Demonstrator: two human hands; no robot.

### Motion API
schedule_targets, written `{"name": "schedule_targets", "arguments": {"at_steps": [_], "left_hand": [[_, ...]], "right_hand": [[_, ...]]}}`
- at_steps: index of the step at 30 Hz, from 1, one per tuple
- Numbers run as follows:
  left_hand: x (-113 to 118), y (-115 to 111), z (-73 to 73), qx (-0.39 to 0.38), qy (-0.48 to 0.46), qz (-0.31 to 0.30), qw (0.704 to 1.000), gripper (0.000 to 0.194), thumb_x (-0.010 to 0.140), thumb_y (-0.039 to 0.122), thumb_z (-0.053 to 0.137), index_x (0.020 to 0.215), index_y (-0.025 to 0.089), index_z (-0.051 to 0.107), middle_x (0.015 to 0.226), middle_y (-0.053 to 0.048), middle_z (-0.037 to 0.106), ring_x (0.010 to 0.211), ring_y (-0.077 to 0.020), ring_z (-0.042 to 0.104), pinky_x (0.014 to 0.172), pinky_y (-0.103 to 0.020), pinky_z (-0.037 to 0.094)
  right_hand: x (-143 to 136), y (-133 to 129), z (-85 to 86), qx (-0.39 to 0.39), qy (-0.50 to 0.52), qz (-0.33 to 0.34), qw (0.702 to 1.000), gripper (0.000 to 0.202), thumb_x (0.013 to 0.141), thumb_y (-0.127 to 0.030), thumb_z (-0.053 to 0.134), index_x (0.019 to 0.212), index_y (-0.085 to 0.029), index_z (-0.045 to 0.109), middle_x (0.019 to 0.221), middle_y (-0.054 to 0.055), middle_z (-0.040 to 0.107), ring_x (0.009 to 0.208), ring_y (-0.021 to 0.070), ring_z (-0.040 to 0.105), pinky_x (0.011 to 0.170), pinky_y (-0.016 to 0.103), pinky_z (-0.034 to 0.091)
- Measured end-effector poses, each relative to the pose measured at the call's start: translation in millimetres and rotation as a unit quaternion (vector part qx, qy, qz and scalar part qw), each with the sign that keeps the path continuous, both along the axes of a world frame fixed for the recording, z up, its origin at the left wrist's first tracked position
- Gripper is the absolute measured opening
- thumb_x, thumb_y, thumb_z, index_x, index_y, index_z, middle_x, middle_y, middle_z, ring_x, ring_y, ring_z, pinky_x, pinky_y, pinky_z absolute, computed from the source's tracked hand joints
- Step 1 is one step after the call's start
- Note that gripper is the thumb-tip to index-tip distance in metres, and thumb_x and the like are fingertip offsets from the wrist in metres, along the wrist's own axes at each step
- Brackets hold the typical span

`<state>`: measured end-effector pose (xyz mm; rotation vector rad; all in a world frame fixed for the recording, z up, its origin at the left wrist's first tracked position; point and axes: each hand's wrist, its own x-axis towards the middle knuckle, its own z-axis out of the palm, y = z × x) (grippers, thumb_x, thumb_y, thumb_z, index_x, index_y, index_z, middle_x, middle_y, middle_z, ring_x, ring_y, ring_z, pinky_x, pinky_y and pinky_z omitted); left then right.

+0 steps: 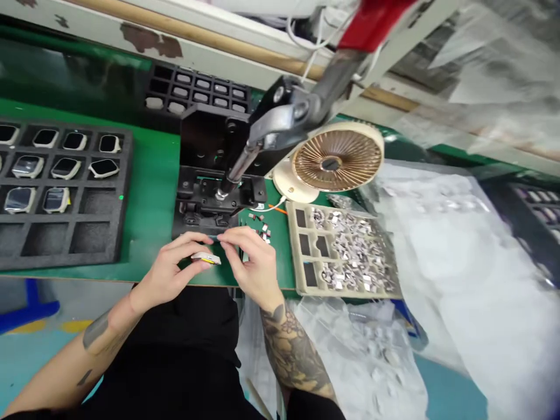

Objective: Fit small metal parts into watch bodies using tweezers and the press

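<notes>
Pretty bright, even light, but the crumpled whitish plastic sheeting [485, 280] on the right's nearly blown out. Upper-right corner's smeary, edges look wide-angle stretched, and the glossy green tabletop [151, 175] catches some sheen.

Before us, the green tabletop [151, 192] carries a black press [210, 137]. Taking that as our clock's centre, we find a dark foam tray [114, 252] at nine, a beige fan [338, 157] at three, scattered small parts [265, 234] and a beige tray [301, 287] towards four.
</notes>
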<state>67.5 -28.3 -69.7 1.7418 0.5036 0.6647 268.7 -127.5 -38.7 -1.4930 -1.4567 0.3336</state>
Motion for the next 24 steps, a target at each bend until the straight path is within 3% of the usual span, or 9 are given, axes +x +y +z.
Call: {"name": "schedule_targets", "arguments": {"at_steps": [4, 8, 11, 15, 20, 24], "left_hand": [[0, -4, -3.2, -0.072, 0.019, 0.033, 0.997, 0.021, 0.11, 0.031, 0.071, 0.126, 0.022, 0.08, 0.103, -0.004, 0.087, 0.093, -0.0196, 0.083, 0.088, -0.028, 0.061], [0, -5, -5.6, -0.067, 0.006, 0.048, 0.997, 0.019, 0.111, 0.03, 0.07, 0.124, 0.02, 0.079, 0.096, -0.001, 0.086, 0.086, -0.0172, 0.083, 0.085, -0.025, 0.061], [0, -5, -6.6, -0.034, 0.004, 0.047, 0.998, 0.019, 0.109, 0.029, 0.073, 0.124, 0.021, 0.081, 0.106, -0.003, 0.087, 0.093, -0.0179, 0.083, 0.091, -0.025, 0.062], [0, -5, -8.3, 0.009, 0.004, 0.024, 1.0, 0.022, 0.108, 0.027, 0.074, 0.128, 0.023, 0.081, 0.123, -0.004, 0.086, 0.109, -0.0208, 0.083, 0.1, -0.027, 0.062], [0, -6, -8.2, 0.013, 0.01, 0.012, 1.0, 0.024, 0.109, 0.027, 0.073, 0.132, 0.023, 0.08, 0.127, -0.004, 0.085, 0.113, -0.0213, 0.082, 0.101, -0.029, 0.062], [1, -4, -4.7, 0.008, 0.018, 0.0, 1.0, 0.017, 0.11, 0.026, 0.069, 0.123, 0.022, 0.08, 0.119, -0.003, 0.086, 0.105, -0.0205, 0.081, 0.096, -0.028, 0.06]], "right_hand": [[-5, 7, -6.6, 0.016, 0.098, -0.035, 0.994, 0.035, 0.101, -0.013, 0.079, 0.13, -0.031, 0.078, 0.102, 0.0, 0.084, 0.087, 0.0175, 0.079, 0.084, 0.034, 0.066], [-6, 0, -11.1, 0.039, 0.112, -0.025, 0.993, 0.034, 0.091, -0.008, 0.089, 0.116, -0.03, 0.083, 0.101, 0.0, 0.087, 0.088, 0.0195, 0.083, 0.084, 0.034, 0.067], [-7, -3, -13.1, 0.056, 0.121, 0.005, 0.991, 0.036, 0.087, -0.005, 0.092, 0.111, -0.029, 0.084, 0.098, 0.001, 0.086, 0.087, 0.021, 0.081, 0.077, 0.036, 0.065], [-2, -2, -9.7, 0.02, 0.127, 0.048, 0.991, 0.029, 0.086, -0.008, 0.093, 0.105, -0.028, 0.083, 0.091, 0.002, 0.083, 0.08, 0.0204, 0.076, 0.069, 0.036, 0.061], [10, -1, -0.1, 0.01, 0.117, 0.075, 0.99, 0.024, 0.089, -0.011, 0.092, 0.103, -0.028, 0.083, 0.091, 0.003, 0.083, 0.08, 0.0205, 0.074, 0.073, 0.038, 0.06], [15, 2, 3.8, -0.054, 0.125, 0.111, 0.984, 0.012, 0.092, -0.02, 0.092, 0.096, -0.026, 0.082, 0.087, 0.002, 0.081, 0.077, 0.0191, 0.072, 0.069, 0.035, 0.057]]}}
